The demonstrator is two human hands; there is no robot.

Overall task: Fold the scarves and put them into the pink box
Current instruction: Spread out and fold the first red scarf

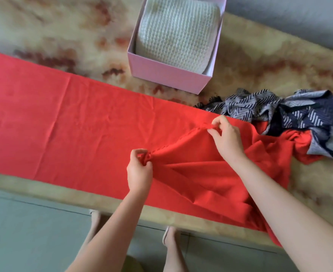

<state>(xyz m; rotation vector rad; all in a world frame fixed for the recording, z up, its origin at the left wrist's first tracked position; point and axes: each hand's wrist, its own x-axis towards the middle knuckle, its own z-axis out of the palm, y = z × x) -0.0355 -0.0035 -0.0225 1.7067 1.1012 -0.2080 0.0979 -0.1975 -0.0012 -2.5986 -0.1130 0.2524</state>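
Red woven scarf (73, 122) runs long to the left; left hand (140, 169) and right hand (226, 138) both pinch its fringed right end, ready to carry it leftward.

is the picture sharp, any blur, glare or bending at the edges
Head view: soft and slightly smeared throughout; the rug pattern is blotchy. Even light, no glare, faint shadows. Wide-angle bending curves the red scarf at left. Both hands are fairly clear.
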